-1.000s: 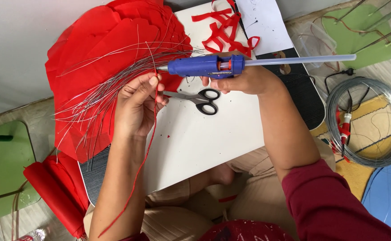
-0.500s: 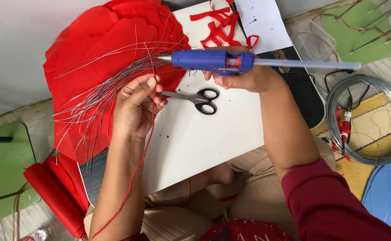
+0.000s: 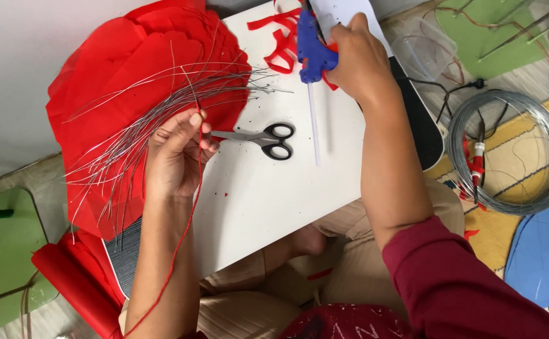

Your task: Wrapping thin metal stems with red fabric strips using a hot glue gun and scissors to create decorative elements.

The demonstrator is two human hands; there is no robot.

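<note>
Now the blue plastic glue gun [image 3: 313, 47] stands turned in the right hand [image 3: 359, 59], its clear glue stick [image 3: 313, 125] pointing toward the near edge of the white board [image 3: 268, 188] on the person's lap; a moment ago it lay crosswise with the stick pointing right. The right grip is clenched around the gun's body at the far end of the board, beside curled red paper strips [image 3: 281, 44]. The left hand [image 3: 174, 154] pinches a thin wire wrapped in red [image 3: 190, 207], just left of black-handled scissors [image 3: 259, 138]. Behind it lie bare silver wires [image 3: 130, 144] fanned over large red paper petals [image 3: 124, 81]. A coil of grey wire [image 3: 506, 150] rests on the floor, right.
</note>
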